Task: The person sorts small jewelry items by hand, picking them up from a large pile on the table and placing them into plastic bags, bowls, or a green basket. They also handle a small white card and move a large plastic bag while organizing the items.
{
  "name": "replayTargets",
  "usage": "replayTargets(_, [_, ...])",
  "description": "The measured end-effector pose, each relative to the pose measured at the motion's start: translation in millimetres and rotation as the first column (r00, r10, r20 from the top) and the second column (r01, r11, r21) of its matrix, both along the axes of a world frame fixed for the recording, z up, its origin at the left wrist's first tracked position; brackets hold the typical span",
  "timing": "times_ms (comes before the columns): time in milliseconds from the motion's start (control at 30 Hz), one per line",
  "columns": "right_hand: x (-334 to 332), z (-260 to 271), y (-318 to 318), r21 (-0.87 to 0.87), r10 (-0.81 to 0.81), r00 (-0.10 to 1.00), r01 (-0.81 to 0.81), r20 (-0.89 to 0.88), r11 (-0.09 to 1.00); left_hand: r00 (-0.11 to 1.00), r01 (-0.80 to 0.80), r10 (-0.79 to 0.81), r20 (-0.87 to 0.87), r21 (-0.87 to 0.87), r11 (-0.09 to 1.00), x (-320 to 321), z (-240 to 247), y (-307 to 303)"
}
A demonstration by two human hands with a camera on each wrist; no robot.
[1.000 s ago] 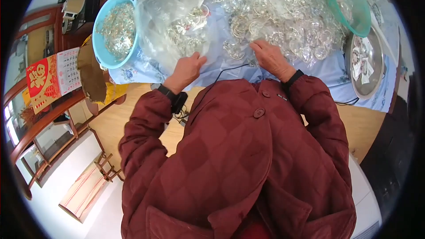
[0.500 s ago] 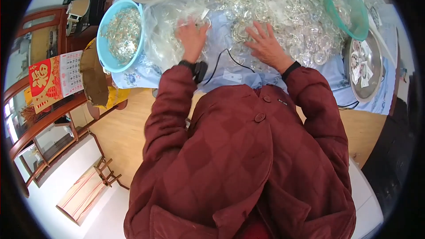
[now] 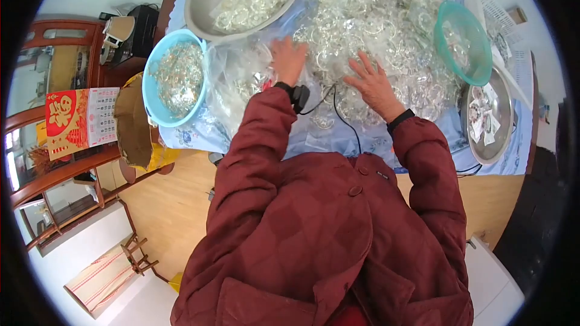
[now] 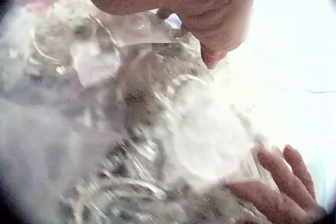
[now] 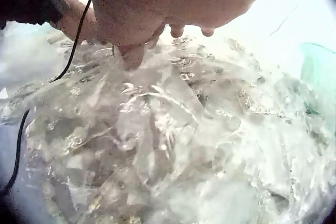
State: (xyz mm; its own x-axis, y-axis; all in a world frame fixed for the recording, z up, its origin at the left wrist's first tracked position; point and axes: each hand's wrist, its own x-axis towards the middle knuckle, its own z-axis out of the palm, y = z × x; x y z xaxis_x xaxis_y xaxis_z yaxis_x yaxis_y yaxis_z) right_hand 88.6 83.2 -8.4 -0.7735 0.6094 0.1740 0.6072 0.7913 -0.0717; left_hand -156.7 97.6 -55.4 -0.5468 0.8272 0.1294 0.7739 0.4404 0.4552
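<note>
Spread over the table is a large pile of small clear plastic packets point(image 3: 356, 18), with silvery bracelets and other jewellery pieces inside. My left hand point(image 3: 289, 60) reaches over the pile's left edge, beside a large clear plastic bag point(image 3: 232, 75) that holds more such packets. Its fingers are stretched forward. Over the front of the pile lies my right hand point(image 3: 376, 90), fingers spread apart and palm down. In the right wrist view, my right fingertips come down among packets showing a leaf-shaped silvery piece point(image 5: 157, 95). Neither hand grips anything visible.
A blue basin point(image 3: 175, 122) of small packets stands left, with a grey metal basin point(image 3: 196, 0) behind it. At right are a green basket point(image 3: 444, 54) and a steel bowl point(image 3: 504, 139) with tagged pieces. A black cable point(image 3: 347, 122) crosses the table's front.
My left hand has gone from the bag's front edge forward and right to the pile. The right hand's fingers have spread out over the packets. The head view has shifted, showing more of the table's back.
</note>
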Motion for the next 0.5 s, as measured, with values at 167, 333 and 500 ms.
replayTargets(167, [1.4,9.2,20.0,0.043,-0.059,0.998,0.06,-0.033,0.997,0.859,0.398,-0.413,0.302,0.113,0.91,54.5,24.9,15.3])
replayTargets(333, [11.6,22.2,37.5,0.038,-0.199,0.978,0.197,0.067,0.98,0.628,0.479,-0.603,0.492,0.367,0.798,84.4,62.3,-5.3])
replayTargets(500, [41.9,25.2,25.9,-0.064,-0.206,0.97,0.199,-0.127,0.978,0.826,0.423,-0.513,0.235,0.343,0.839,46.7,37.8,-60.2])
